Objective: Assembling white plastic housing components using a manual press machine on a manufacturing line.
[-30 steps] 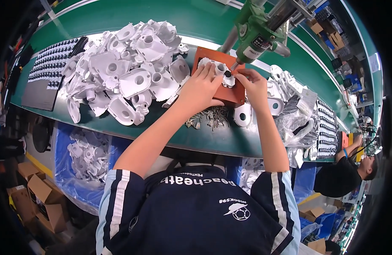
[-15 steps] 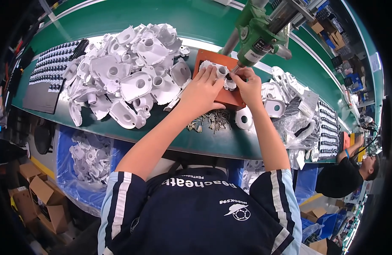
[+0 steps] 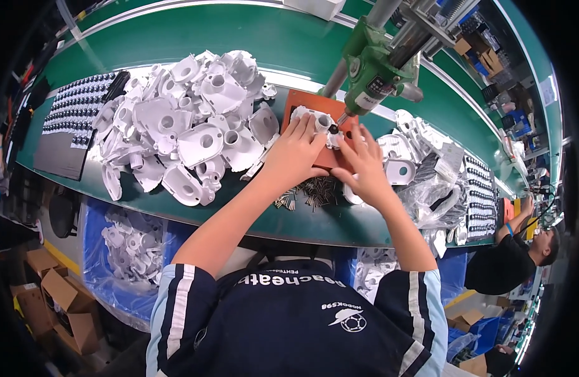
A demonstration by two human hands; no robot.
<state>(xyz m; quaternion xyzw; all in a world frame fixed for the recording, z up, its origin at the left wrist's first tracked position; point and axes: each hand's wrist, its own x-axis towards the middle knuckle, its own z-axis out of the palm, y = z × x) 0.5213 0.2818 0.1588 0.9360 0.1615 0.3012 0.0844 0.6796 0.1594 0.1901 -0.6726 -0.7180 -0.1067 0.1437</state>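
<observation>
A white plastic housing (image 3: 322,122) with a round collar lies on an orange block (image 3: 302,98). My left hand (image 3: 294,148) holds it there, fingers over its left part and thumb low by the block's front edge. A small black round piece (image 3: 333,128) sits at the housing's right part. My right hand (image 3: 366,164) is open at the block's right side, fingers apart and fingertips close to the housing. The tip of a green drill-press-like machine (image 3: 368,81) points down just above the black piece. Several screws (image 3: 317,191) lie loose in front of the block.
A big heap of white housings (image 3: 198,119) stands left of the block. More white parts (image 3: 399,147) and clear plastic bags (image 3: 431,195) lie right. Trays of small black pieces (image 3: 82,103) sit at the table's ends. Lined blue bins (image 3: 123,289) stand below; a co-worker (image 3: 515,267) is far right.
My right hand has opened and drawn back toward me from its pinch at the black piece, which now shows on the housing. My left hand stays on the housing.
</observation>
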